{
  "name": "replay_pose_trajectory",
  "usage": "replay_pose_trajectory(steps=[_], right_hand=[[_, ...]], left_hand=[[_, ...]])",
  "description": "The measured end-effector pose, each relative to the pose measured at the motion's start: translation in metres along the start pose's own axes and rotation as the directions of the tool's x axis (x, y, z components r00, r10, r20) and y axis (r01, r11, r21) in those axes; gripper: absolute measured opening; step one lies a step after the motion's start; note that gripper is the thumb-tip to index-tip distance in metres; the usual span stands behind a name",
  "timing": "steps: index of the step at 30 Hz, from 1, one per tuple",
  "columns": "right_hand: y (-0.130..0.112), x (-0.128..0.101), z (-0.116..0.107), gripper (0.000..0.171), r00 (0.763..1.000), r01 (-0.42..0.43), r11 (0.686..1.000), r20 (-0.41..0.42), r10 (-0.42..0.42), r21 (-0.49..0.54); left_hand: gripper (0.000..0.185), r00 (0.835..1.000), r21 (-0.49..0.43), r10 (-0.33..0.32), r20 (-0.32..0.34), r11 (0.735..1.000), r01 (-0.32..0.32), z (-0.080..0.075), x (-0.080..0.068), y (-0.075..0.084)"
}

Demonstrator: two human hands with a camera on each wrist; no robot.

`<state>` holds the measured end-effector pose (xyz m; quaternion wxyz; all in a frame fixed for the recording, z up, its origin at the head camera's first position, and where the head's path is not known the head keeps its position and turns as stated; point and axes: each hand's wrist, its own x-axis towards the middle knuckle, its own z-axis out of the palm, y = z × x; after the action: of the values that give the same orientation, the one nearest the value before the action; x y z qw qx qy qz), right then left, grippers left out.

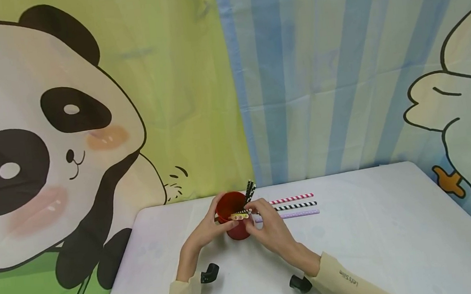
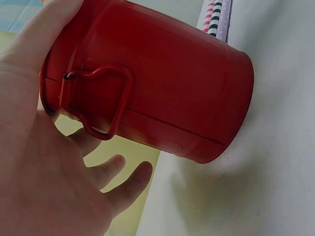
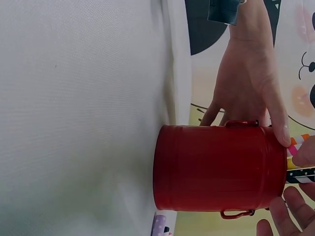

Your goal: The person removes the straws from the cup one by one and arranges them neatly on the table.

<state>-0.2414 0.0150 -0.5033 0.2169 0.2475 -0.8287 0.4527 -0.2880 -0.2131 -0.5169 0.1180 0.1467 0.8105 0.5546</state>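
Red bucket (image 1: 235,220) near bench (image 1: 398,245) far edge, steadied by left hand (image 1: 205,232), fingers curled round rim; right hand (image 1: 271,229) pinching straws (image 1: 240,215) at mouth, steering them in.

Open table (image 1: 397,235) right of red cup (image 1: 235,222); three straws (image 1: 294,206) lay behind, backdrop (image 1: 298,89) beyond.

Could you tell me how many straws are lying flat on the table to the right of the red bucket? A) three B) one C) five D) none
A, since the head view shows a pink-striped straw, a black-striped straw and a lilac straw lying side by side on the white table beside the red bucket.
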Motion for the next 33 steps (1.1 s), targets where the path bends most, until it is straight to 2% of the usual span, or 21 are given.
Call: replay_pose_trajectory(steps=[15,33], right_hand=[[-0.004,0.005,-0.004,0.018,0.999,0.003,1.000,0.046,-0.004,0.024],[-0.016,0.007,-0.012,0.018,1.000,0.007,0.999,0.008,-0.008,0.049]], left_hand=[[0.090,1.000,-0.005,-0.014,0.004,1.000,0.015,0.001,0.000,0.000],[0.090,1.000,0.004,0.000,0.006,1.000,0.000,0.001,0.000,0.002]])
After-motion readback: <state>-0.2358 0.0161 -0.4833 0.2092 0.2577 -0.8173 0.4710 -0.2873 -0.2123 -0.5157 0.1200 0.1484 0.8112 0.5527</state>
